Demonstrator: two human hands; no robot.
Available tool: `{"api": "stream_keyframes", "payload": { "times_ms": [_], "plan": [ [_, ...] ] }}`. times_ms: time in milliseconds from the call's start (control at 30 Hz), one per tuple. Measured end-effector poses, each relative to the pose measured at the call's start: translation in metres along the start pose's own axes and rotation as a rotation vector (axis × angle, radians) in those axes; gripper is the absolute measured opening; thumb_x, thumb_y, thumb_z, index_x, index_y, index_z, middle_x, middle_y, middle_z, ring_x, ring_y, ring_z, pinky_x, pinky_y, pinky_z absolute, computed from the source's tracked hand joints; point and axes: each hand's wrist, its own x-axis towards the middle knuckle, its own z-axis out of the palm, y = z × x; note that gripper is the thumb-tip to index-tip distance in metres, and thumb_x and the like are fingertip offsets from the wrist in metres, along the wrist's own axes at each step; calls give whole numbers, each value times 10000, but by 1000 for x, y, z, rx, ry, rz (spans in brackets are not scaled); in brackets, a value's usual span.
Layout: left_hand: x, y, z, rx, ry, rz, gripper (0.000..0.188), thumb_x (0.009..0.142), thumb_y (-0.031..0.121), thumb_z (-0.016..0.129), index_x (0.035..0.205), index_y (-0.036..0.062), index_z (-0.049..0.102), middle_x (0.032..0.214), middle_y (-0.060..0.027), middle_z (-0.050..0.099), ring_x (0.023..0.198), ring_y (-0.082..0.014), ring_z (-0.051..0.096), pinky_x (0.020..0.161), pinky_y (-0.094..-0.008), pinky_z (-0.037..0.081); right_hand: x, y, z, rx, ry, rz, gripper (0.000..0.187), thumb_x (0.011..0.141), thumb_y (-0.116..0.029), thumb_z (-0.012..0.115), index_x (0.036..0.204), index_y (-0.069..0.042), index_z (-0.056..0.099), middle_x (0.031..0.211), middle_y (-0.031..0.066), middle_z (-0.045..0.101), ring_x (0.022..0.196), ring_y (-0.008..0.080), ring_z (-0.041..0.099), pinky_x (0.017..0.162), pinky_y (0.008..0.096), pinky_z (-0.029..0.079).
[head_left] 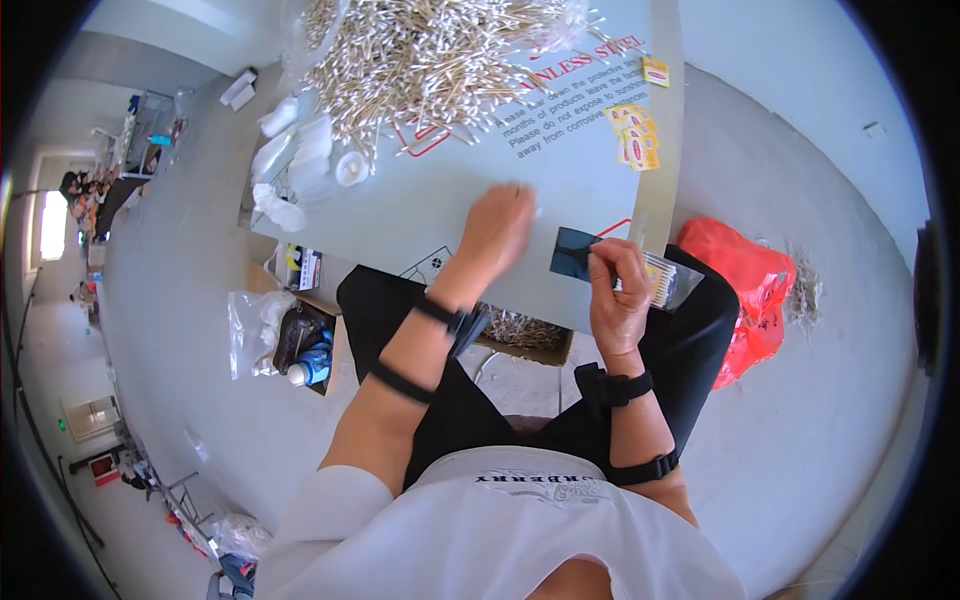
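Note:
My left hand (500,228) is over the near part of the table sheet (430,215). Its fingers curl downward, and whatever they may hold is hidden. At the table's right front edge, my right hand (620,285) pinches a dark, glossy card-like piece (572,251) between thumb and fingers. A clear packet of cotton swabs (660,280) shows just right of that hand, above my thigh; I cannot tell whether it is joined to the dark piece. A large heap of loose cotton swabs (420,75) covers the far side of the table.
Yellow-and-white labels (635,138) lie at the table's right. White plastic pouches (307,150) and a small round white container (351,168) stand left. Below are a box of swabs (525,332), a red plastic bag (735,290) and a crate with a blue bottle (315,362).

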Motion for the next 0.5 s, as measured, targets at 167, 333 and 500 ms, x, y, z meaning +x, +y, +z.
{"api": "stream_keyframes", "payload": {
  "times_ms": [167,333,500],
  "plan": [
    [-97,2,-32,-151,-133,10,113,769,29,613,845,19,530,817,-156,553,819,-363,569,692,-463,467,-10,5,33,117,-134,29,89,833,63,615,900,4,608,842,84,585,661,153,553,584,265,446],
    [-66,-48,-39,-162,138,-120,223,758,18,626,972,46,569,971,-146,578,950,-365,561,765,-458,480,12,5,59,-19,-302,48,189,780,-20,677,949,10,598,825,124,589,665,235,580,606,325,479],
    [3,-102,-31,128,237,-228,667,799,81,659,1407,111,387,1516,-135,312,1396,-354,282,1082,-531,272,81,10,105,-251,-300,-94,355,731,-111,737,1035,-5,588,959,162,601,891,303,593,785,386,494]
  ]
}}
